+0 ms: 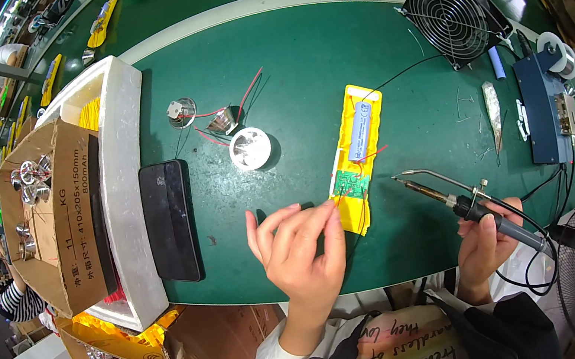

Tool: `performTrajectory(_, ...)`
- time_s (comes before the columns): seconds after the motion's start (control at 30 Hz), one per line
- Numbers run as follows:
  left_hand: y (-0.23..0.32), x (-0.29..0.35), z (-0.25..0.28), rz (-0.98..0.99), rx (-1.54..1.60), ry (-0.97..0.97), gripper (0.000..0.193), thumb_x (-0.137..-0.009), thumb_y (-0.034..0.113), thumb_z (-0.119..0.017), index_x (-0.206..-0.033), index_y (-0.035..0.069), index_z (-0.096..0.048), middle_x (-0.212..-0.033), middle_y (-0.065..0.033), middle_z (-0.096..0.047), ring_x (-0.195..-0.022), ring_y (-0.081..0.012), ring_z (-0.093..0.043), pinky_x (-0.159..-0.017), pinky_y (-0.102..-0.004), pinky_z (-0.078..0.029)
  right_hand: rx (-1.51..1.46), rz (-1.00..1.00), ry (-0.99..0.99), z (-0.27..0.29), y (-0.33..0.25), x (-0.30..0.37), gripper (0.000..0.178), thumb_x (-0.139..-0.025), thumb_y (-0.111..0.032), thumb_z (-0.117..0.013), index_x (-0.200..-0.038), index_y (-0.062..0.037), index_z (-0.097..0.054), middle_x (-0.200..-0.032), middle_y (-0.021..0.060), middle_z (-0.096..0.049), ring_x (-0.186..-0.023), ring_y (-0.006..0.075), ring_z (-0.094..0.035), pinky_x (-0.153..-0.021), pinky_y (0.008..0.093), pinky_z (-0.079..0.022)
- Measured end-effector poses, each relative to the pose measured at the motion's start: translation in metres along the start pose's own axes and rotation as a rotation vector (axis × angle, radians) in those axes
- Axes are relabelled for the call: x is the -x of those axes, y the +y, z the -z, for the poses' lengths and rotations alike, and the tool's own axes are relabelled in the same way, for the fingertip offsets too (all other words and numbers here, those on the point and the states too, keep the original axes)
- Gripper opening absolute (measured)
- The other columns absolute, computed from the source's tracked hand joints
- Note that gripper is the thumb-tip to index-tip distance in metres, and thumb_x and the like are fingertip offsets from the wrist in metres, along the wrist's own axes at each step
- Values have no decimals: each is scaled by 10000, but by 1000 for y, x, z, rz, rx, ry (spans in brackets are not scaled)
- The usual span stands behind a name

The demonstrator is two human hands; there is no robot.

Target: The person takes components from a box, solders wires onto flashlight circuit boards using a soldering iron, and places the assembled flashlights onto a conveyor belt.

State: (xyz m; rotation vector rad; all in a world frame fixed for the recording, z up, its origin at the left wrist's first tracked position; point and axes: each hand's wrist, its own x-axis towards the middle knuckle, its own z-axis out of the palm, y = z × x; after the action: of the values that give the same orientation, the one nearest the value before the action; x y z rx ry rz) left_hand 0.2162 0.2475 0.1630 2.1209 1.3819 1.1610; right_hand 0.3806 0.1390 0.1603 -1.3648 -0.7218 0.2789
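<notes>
On the green tabletop lies a long yellow plastic casing (pixel 355 215), tilted slightly to the right. It holds a blue cylindrical battery (pixel 359 130) in its upper part and a small green circuit board (pixel 350 183) with thin red wires below. My left hand (pixel 304 248) is at the board's left edge, thumb and index fingertip closed together; anything pinched there is too small to make out. To the right, my right hand (pixel 491 241) grips a soldering iron (pixel 519 228) by its dark handle. Its tip and the curved metal tube above it point left toward the board, apart from it.
Several lamp reflectors (pixel 250 149) with red wires sit left of the casing, beside a black phone (pixel 172 224). A foam box (pixel 118 146) and a cardboard box (pixel 91 267) line the left. A black fan (pixel 455 14), blue soldering station (pixel 540 102) and solder spool (pixel 558 55) stand at right.
</notes>
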Motion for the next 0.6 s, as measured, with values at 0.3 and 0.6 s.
performTrajectory(0.3,-2,2,-3,-29,-27,-28,162,-574,48,-687,-707,130,-644,-617,31,-468,-709,-168,-492,-872,-432,-313,29,-45,-58,-17,-10,2,321,-757,-220,-585,-890,-10,-382,-690,137,-491,-477,142,-493,-423,226,-420)
performTrajectory(0.6,-3,2,-3,-21,-62,-51,158,-551,70,-709,-671,147,-639,-619,43,-463,-700,-160,-484,-863,-427,-318,58,-61,-122,-31,-15,4,240,-764,-159,-522,-881,15,-404,-687,97,-458,-431,118,-436,-416,216,-400)
